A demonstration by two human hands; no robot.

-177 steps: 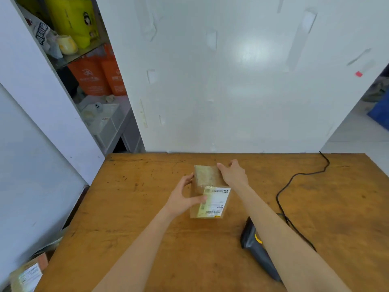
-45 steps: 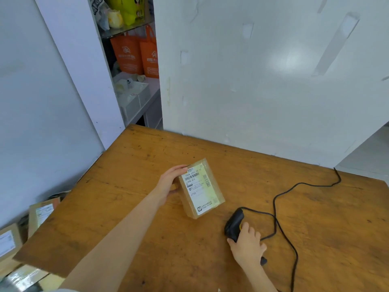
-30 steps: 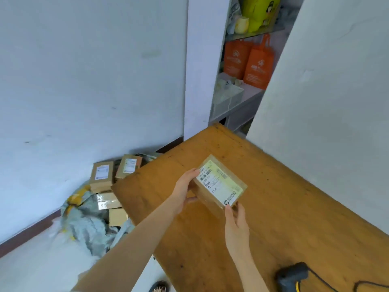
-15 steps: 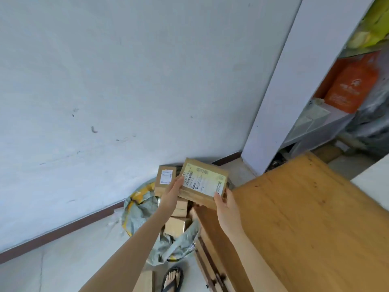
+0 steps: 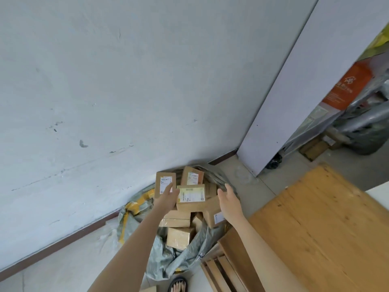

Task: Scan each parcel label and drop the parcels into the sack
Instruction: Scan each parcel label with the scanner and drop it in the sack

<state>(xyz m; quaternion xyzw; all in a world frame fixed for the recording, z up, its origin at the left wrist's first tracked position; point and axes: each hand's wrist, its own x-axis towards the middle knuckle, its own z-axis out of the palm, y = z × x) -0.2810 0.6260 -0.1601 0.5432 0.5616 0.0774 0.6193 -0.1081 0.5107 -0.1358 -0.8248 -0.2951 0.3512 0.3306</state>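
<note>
Parcel (image 5: 190, 198) over sack (image 5: 168, 256).
Left hand (image 5: 168, 196) touched its near side, fingers extended; right hand (image 5: 228, 199) spread open, apart, gripping nothing.

Body: two bare arms, one foot in view.
Left hand (image 5: 168, 197) and right hand (image 5: 228, 200) ungloved, no sleeves, no watch or rings visible. Foot (image 5: 177, 286) in a black open-toed sandal, toes showing.

Seven cardboard parcels (image 5: 191, 198) are showing inside the one grey sack (image 5: 168, 258). Two hands are hovering above the sack: left hand (image 5: 168, 197) and right hand (image 5: 228, 202).
</note>
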